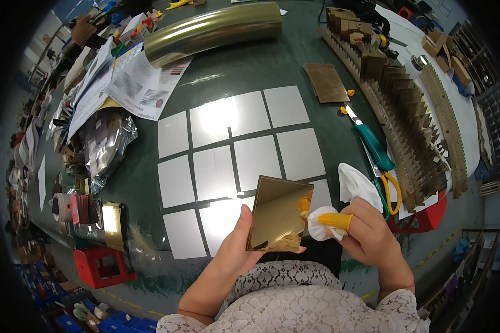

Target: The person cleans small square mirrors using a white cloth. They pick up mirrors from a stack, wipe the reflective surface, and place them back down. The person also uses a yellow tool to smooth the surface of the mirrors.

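Two hands: left hand (236,244) fingers grip a glossy square gold plate (279,213); right hand (366,236) fingers pinch soft white cloth (354,186).

Your left hand (236,244) on a mirror-gold square sheet (278,213), your right hand (366,236) with yellow fingertip covers and a white cloth (354,186), silver-white squares (233,155) on your dark green table (294,61), green-and-yellow scissors (378,158), your white lace sleeves (294,305).

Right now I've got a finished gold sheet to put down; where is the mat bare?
Bare mat lies between the gold roll and the white squares, and left of the squares beside the foil bags. Crowded: the grid itself, the scissors and card racks on the right, the papers far left.
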`<state>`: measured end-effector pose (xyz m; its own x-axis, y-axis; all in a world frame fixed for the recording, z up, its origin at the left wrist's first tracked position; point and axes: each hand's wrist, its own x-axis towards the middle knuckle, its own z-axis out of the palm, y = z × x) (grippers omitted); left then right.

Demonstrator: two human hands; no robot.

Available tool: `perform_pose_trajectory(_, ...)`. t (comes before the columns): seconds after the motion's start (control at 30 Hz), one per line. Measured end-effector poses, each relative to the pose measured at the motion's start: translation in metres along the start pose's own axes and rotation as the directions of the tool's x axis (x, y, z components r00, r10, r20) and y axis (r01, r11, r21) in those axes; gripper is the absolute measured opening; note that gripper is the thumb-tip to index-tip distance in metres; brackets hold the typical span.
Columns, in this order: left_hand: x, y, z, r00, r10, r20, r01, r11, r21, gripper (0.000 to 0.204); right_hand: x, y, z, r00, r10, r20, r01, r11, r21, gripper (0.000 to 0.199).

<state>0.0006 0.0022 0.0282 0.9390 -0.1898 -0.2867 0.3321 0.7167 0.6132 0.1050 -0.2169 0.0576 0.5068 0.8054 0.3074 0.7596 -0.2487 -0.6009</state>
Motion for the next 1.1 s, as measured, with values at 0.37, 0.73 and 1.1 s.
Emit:
perform_pose_trajectory(0.37, -0.001, -0.002, -0.006, 1.0, 0.007, 0.026, -0.006, 0.999, -0.048, 0.078, -0.003, -0.001, -0.008, 0.997, 0.041, -0.069, -0.045, 0.998, -0.053, 0.022)
perform_pose_trajectory(0.73, 0.001, -0.005, -0.008, 0.999, 0.034, 0.04, -0.032, 0.998, -0.051, 0.077, -0.003, -0.001, -0.003, 0.995, 0.034, -0.095, -0.038, 0.998, -0.048, 0.022)
perform_pose_trajectory(1.1, 0.0, -0.001, 0.0, 1.0, 0.015, -0.007, -0.015, 0.999, 0.029, 0.075, 0.001, -0.008, 0.007, 0.996, -0.092, -0.01, 0.092, 0.993, 0.078, 0.024)
